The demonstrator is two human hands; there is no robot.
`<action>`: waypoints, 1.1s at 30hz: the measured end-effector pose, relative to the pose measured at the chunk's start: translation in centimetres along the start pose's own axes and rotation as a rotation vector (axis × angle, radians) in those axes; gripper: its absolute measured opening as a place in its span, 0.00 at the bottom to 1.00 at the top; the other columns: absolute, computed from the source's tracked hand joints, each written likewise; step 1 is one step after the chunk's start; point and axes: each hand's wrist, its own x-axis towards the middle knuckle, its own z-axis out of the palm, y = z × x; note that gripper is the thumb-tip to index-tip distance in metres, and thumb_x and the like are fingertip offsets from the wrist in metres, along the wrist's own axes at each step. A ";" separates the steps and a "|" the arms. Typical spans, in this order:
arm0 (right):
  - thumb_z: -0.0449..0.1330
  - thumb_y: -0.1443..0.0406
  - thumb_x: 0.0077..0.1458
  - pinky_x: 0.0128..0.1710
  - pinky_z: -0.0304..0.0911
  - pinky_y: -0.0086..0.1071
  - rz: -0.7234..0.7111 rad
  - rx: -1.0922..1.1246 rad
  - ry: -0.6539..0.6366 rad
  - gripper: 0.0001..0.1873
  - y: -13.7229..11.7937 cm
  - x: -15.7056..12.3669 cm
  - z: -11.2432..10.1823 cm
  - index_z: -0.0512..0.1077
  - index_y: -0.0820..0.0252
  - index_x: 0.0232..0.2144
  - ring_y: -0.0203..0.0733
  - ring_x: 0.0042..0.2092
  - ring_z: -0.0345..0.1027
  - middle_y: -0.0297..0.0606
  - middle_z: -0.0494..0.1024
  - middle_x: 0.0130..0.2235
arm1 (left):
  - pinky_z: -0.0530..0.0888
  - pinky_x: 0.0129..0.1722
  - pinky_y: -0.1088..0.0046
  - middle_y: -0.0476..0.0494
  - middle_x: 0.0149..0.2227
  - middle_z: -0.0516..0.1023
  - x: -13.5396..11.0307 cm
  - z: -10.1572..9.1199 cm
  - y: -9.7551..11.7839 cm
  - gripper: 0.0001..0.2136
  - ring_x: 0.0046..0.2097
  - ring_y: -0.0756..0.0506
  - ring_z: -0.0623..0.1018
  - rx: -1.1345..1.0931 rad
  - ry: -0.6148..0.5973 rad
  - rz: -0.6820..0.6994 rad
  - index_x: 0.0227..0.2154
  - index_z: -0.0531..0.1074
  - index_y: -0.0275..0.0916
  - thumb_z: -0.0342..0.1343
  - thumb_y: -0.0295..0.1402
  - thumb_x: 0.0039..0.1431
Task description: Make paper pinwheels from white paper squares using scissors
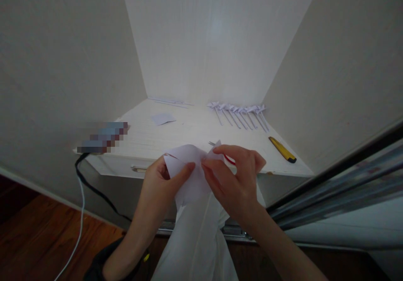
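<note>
A white sheet of paper (192,186) with a slit in its left part is held up in front of the shelf edge. My left hand (162,182) grips its left side, thumb on the face and fingers behind. My right hand (237,176) pinches the paper near its middle, where a flap stands bent up on the right. Partly hidden behind my right hand is a pair of scissors with a red handle (229,160); the metal tips show beyond the paper. Several white paper pinwheels (234,110) on thin sticks lie in a row farther back.
A yellow utility knife (282,149) lies near the right end of the white shelf (135,140). Thin white sticks (170,102) and a paper square (163,118) lie at the back left. A pixelated object (105,136) with a black cable (97,191) is at the left edge.
</note>
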 end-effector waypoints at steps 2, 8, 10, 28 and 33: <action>0.61 0.69 0.56 0.46 0.51 0.40 -0.001 0.016 -0.008 0.05 0.0 -0.2 0.2 0.71 0.53 0.33 0.40 0.44 0.66 0.36 0.76 0.41 | 0.73 0.25 0.76 0.48 0.28 0.81 0.0 0.1 0.0 0.14 0.27 0.47 0.77 -0.015 -0.010 0.021 0.31 0.76 0.37 0.68 0.37 0.41; 0.60 0.68 0.57 0.46 0.50 0.40 -0.018 0.027 -0.025 0.04 -0.1 -0.4 0.2 0.71 0.54 0.35 0.41 0.44 0.66 0.36 0.76 0.40 | 0.74 0.27 0.76 0.49 0.29 0.82 0.1 0.1 -0.2 0.13 0.30 0.47 0.78 -0.066 -0.016 0.044 0.31 0.76 0.38 0.69 0.36 0.42; 0.61 0.68 0.57 0.46 0.50 0.40 -0.029 0.024 -0.027 0.04 0.0 -0.5 0.1 0.72 0.54 0.36 0.41 0.44 0.66 0.36 0.76 0.40 | 0.75 0.28 0.76 0.48 0.30 0.82 0.1 0.1 -0.2 0.12 0.30 0.47 0.78 -0.080 -0.025 0.053 0.31 0.77 0.39 0.68 0.36 0.43; 0.55 0.73 0.59 0.47 0.63 0.39 0.251 0.732 -0.198 0.17 3.8 0.5 -2.6 0.72 0.47 0.45 0.42 0.48 0.67 0.35 0.75 0.44 | 0.75 0.31 0.78 0.49 0.29 0.81 -0.1 -0.5 0.4 0.10 0.29 0.49 0.78 -0.241 -0.058 -0.049 0.27 0.76 0.38 0.70 0.29 0.39; 0.61 0.72 0.56 0.42 0.65 0.34 0.224 0.960 -0.337 0.17 5.1 0.6 -2.7 0.74 0.44 0.43 0.39 0.39 0.71 0.30 0.78 0.36 | 0.75 0.30 0.79 0.50 0.28 0.81 -0.2 -0.3 0.5 0.10 0.29 0.50 0.78 -0.228 -0.103 -0.059 0.26 0.75 0.39 0.69 0.28 0.38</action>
